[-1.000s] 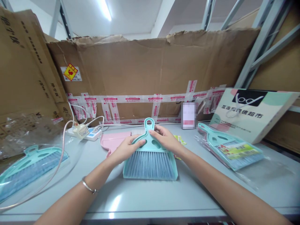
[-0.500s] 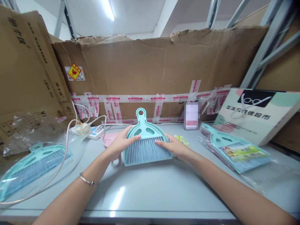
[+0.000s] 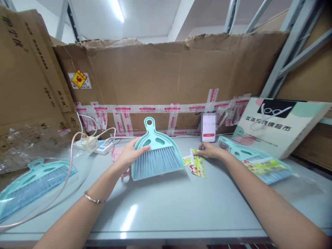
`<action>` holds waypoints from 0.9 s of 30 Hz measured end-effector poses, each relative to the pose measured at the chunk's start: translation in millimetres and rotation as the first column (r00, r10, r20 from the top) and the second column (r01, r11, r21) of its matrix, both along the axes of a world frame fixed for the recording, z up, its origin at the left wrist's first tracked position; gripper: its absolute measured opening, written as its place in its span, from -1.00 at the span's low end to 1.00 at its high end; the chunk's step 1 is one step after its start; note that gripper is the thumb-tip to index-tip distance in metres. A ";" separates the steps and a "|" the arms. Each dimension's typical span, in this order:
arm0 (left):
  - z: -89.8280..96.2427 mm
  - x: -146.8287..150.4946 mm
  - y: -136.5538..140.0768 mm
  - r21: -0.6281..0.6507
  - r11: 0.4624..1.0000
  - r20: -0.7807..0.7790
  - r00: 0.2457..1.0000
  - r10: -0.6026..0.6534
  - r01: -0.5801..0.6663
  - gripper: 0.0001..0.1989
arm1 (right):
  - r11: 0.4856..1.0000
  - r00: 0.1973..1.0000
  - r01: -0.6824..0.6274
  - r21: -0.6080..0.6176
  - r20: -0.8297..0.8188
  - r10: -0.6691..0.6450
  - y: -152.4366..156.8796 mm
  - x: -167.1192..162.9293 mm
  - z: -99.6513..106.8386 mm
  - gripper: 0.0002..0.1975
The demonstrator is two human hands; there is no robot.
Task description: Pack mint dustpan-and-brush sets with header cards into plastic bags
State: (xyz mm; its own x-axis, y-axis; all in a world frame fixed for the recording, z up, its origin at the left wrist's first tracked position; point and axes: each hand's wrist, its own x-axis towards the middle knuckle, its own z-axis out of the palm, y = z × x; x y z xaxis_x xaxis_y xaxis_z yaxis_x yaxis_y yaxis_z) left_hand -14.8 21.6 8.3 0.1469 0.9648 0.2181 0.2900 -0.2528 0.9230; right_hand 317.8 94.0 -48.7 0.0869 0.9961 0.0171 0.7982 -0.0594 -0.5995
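My left hand [image 3: 132, 152] grips the left side of a turquoise dustpan [image 3: 153, 135] with a grey-blue bristled brush [image 3: 158, 160] nested in it, thumb across the front. The set is held upright above the table, its handle loop at the top. To the right, my right hand [image 3: 210, 151] has its fingertips closed on the top of a yellow-green printed card [image 3: 197, 166]. Another such card lies partly under it. Behind the dustpan a pink dustpan [image 3: 117, 152] shows in part, mostly covered by my left hand and the turquoise set.
A bagged turquoise dustpan set [image 3: 38, 183] lies at left beside a cable and power strip [image 3: 103, 148]. At right another set [image 3: 259, 160] with a card lies before a pale box [image 3: 275, 128]. A phone [image 3: 209, 128] leans against the cardboard wall [image 3: 140, 76].
My right hand has let go of the dustpan's right edge and moved right to the printed cards, taking hold of one. My left hand keeps the dustpan set, now tilted slightly.
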 end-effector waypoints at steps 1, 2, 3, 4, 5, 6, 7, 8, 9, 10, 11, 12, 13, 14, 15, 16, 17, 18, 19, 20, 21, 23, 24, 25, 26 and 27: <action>-1.2 0.8 0.2 0.000 1.000 -0.001 1.000 -0.003 0.003 -0.53 | 1.000 1.000 -0.009 -0.007 -0.001 0.009 0.7 -1.6 -1.1 -0.70; -2.3 1.4 0.5 -0.002 1.000 -0.003 1.000 -0.007 0.007 -0.53 | 1.000 1.000 -0.019 -0.008 -0.007 0.019 1.2 -3.2 -1.5 -0.72; -3.2 1.9 0.7 -0.005 1.000 -0.005 1.000 -0.012 0.012 -0.53 | 1.000 0.999 -0.029 -0.001 -0.016 0.029 1.4 -4.7 -1.1 -0.73; -3.9 2.2 0.9 -0.009 1.000 -0.006 1.000 -0.016 0.016 -0.54 | 0.999 0.999 -0.036 0.016 -0.029 0.036 1.1 -6.0 0.4 -0.74; -4.3 2.3 1.1 -0.013 1.000 -0.007 1.000 -0.018 0.018 -0.54 | 0.998 0.998 -0.039 0.044 -0.044 0.041 0.1 -7.0 3.2 -0.74; -4.6 2.4 1.4 -0.014 1.000 -0.007 1.000 -0.015 0.015 -0.54 | 0.996 0.997 -0.039 0.081 -0.062 0.044 -1.9 -7.7 7.7 -0.75; -4.7 2.4 1.7 -0.015 1.000 -0.006 1.000 -0.006 0.006 -0.54 | 0.992 0.995 -0.040 0.123 -0.083 0.050 -5.3 -8.1 14.0 -0.74; -4.9 2.4 2.0 -0.014 1.000 -0.002 1.000 0.007 -0.007 -0.54 | 0.985 0.993 -0.042 0.166 -0.105 0.060 -10.1 -8.2 22.1 -0.75; -5.0 2.4 2.4 -0.011 1.000 0.004 1.000 0.026 -0.026 -0.54 | 0.978 0.989 -0.049 0.204 -0.124 0.075 -16.3 -8.1 31.7 -0.74; -5.3 2.4 2.9 -0.009 0.999 0.012 0.999 0.044 -0.044 -0.54 | 0.969 0.981 -0.065 0.239 -0.161 0.105 -23.9 -8.2 42.2 -0.73; -5.8 2.5 3.4 -0.008 0.998 0.024 0.998 0.063 -0.063 -0.54 | 0.959 0.964 -0.087 0.270 -0.219 0.149 -32.4 -8.7 52.9 -0.71; -6.5 2.7 4.0 -0.011 0.996 0.041 0.996 0.084 -0.083 -0.53 | 0.946 0.930 -0.112 0.305 -0.302 0.207 -41.4 -10.2 63.1 -0.68; -7.4 3.0 4.4 -0.018 0.994 0.062 0.993 0.104 -0.103 -0.53 | 0.928 0.859 -0.135 0.347 -0.426 0.284 -50.4 -13.2 71.8 -0.66; -8.5 3.4 4.9 -0.026 0.992 0.087 0.989 0.123 -0.122 -0.53 | 0.910 0.766 -0.144 0.388 -0.538 0.351 -58.7 -18.2 78.4 -0.63; -9.9 3.9 5.3 -0.033 0.990 0.113 0.984 0.138 -0.135 -0.53 | 0.898 0.671 -0.148 0.414 -0.626 0.398 -66.0 -25.5 82.5 -0.62; -11.5 4.6 5.8 -0.036 0.989 0.139 0.980 0.145 -0.142 -0.53 | 0.894 0.590 -0.155 0.420 -0.687 0.425 -72.0 -35.2 83.9 -0.60; -13.3 5.5 6.3 -0.036 0.989 0.164 0.975 0.148 -0.144 -0.53 | 0.899 0.537 -0.177 0.401 -0.726 0.430 -76.5 -46.7 82.8 -0.59; -15.2 6.5 6.9 -0.037 0.990 0.189 0.971 0.143 -0.139 -0.52 | 0.905 0.501 -0.216 0.368 -0.754 0.426 -79.6 -59.6 79.6 -0.59; -17.3 7.7 7.5 -0.043 0.990 0.216 0.967 0.137 -0.131 -0.51 | 0.906 0.473 -0.265 0.331 -0.774 0.421 -81.4 -72.9 74.7 -0.59; -19.3 9.0 8.1 -0.057 0.991 0.248 0.960 0.131 -0.121 -0.50 | 0.902 0.452 -0.312 0.298 -0.788 0.417 -82.3 -85.9 68.8 -0.59; -21.3 10.6 8.6 -0.075 0.991 0.282 0.951 0.124 -0.107 -0.49 | 0.900 0.442 -0.339 0.275 -0.798 0.410 -82.3 -97.6 62.4 -0.59; -24.6 13.8 8.9 -0.108 0.992 0.347 0.932 0.106 -0.073 -0.49 | 0.911 0.451 -0.329 0.249 -0.806 0.383 -80.7 -115.5 50.0 -0.59; -25.8 15.5 8.6 -0.121 0.991 0.370 0.923 0.102 -0.061 -0.49 | 0.923 0.466 -0.297 0.244 -0.806 0.364 -79.3 -121.3 44.7 -0.59; -26.6 17.0 8.1 -0.133 0.990 0.386 0.917 0.102 -0.055 -0.49 | 0.935 0.482 -0.258 0.245 -0.806 0.344 -77.6 -125.0 40.1 -0.59; -27.1 18.4 7.4 -0.146 0.988 0.396 0.912 0.105 -0.050 -0.48 | 0.944 0.495 -0.217 0.249 -0.805 0.327 -75.7 -127.0 36.2 -0.59; -27.3 19.6 6.5 -0.160 0.986 0.403 0.908 0.111 -0.049 -0.48 | 0.950 0.505 -0.179 0.256 -0.805 0.312 -73.7 -127.7 33.0 -0.59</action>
